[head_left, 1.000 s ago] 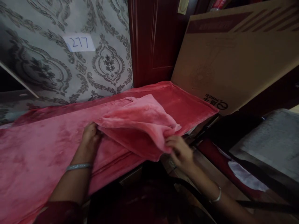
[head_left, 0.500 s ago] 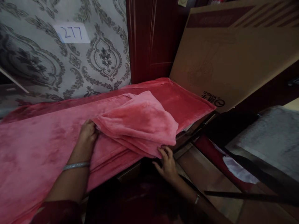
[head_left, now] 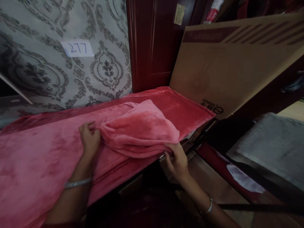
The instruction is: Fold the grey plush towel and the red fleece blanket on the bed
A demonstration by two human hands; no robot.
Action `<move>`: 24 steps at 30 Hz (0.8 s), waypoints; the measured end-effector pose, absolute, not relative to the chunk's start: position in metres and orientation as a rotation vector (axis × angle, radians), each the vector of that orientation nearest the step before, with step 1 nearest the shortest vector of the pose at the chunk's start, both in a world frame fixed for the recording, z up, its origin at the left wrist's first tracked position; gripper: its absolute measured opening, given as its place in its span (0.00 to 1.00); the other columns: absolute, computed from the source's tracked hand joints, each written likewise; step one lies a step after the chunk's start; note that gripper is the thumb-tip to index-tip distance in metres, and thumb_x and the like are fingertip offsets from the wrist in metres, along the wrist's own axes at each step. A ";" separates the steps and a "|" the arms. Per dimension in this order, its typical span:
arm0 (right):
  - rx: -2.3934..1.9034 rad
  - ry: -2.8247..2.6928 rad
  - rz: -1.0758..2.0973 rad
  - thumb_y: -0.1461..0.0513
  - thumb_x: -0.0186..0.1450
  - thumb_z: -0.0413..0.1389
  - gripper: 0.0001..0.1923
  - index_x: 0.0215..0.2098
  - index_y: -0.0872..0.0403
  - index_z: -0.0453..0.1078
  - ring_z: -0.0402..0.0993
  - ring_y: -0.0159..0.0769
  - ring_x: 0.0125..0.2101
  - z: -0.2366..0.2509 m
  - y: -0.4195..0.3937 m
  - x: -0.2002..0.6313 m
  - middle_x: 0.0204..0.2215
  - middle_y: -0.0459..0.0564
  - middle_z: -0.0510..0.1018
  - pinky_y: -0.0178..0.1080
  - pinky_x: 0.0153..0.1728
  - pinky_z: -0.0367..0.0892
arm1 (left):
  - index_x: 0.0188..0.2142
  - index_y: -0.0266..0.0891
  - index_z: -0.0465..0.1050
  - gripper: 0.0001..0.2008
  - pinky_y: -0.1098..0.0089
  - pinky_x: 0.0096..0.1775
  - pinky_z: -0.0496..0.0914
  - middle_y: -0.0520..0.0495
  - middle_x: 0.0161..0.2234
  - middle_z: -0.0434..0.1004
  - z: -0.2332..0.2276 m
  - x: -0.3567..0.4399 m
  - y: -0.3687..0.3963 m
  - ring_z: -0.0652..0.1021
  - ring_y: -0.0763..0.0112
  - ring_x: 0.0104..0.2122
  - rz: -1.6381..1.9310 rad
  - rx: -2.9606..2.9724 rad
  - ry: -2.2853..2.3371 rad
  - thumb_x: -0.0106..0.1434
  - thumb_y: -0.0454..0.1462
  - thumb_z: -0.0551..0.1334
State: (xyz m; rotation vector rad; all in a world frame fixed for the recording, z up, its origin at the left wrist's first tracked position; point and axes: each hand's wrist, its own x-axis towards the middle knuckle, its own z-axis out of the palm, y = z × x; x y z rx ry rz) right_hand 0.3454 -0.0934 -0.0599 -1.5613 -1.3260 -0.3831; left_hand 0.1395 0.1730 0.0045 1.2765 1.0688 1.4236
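A pink plush blanket [head_left: 142, 126] lies in a folded, bunched heap, with a long flat stretch of the same pink cloth running to the left. At the heap's left edge is my left hand [head_left: 89, 137], its fingers curled but apart and the thumb close to the bunched cloth. My right hand [head_left: 177, 160] pinches the near right edge of the blanket between thumb and fingers. Between both hands the front edge sags in soft folds. A deeper red plush cover [head_left: 187, 109] shows underneath and beyond the heap.
A large cardboard box [head_left: 228, 63] leans behind the right end. Patterned wallpaper [head_left: 106, 69] with a paper marked 277 [head_left: 79, 48] and a dark red door panel [head_left: 152, 47] stand behind. A grey cloth-covered seat [head_left: 275, 148] is at right, above the tiled floor.
My right hand has moved up and right and now grips the blanket's edge. My left hand has loosened from its fist at the corner. The view has tilted up slightly.
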 end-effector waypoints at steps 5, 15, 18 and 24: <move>-1.542 -1.361 -0.161 0.65 0.65 0.52 0.13 0.47 0.50 0.70 0.75 0.42 0.40 -0.013 -0.067 0.355 0.38 0.51 0.79 0.45 0.43 0.70 | 0.48 0.43 0.75 0.21 0.58 0.58 0.66 0.45 0.48 0.76 0.022 0.169 0.094 0.74 0.57 0.51 1.130 2.195 0.514 0.54 0.32 0.69; -1.359 -1.141 0.435 0.60 0.60 0.56 0.11 0.41 0.52 0.70 0.71 0.33 0.29 0.001 -0.047 0.370 0.30 0.45 0.75 0.35 0.30 0.67 | 0.51 0.42 0.65 0.17 0.53 0.50 0.73 0.39 0.50 0.73 -0.029 0.238 0.051 0.76 0.57 0.50 1.096 2.525 0.285 0.63 0.30 0.59; -1.297 -1.085 0.572 0.55 0.60 0.58 0.12 0.40 0.51 0.71 0.70 0.32 0.28 0.000 -0.043 0.377 0.29 0.44 0.74 0.34 0.28 0.66 | 0.49 0.42 0.65 0.15 0.56 0.49 0.73 0.41 0.48 0.74 -0.028 0.238 0.057 0.76 0.58 0.48 1.092 2.532 0.294 0.62 0.29 0.59; -1.275 -1.022 0.658 0.51 0.60 0.60 0.13 0.36 0.52 0.72 0.60 0.28 0.19 0.007 -0.037 0.389 0.20 0.40 0.67 0.32 0.20 0.58 | 0.41 0.43 0.68 0.12 0.60 0.48 0.73 0.43 0.45 0.76 -0.029 0.232 0.062 0.77 0.62 0.45 1.124 2.544 0.248 0.62 0.27 0.54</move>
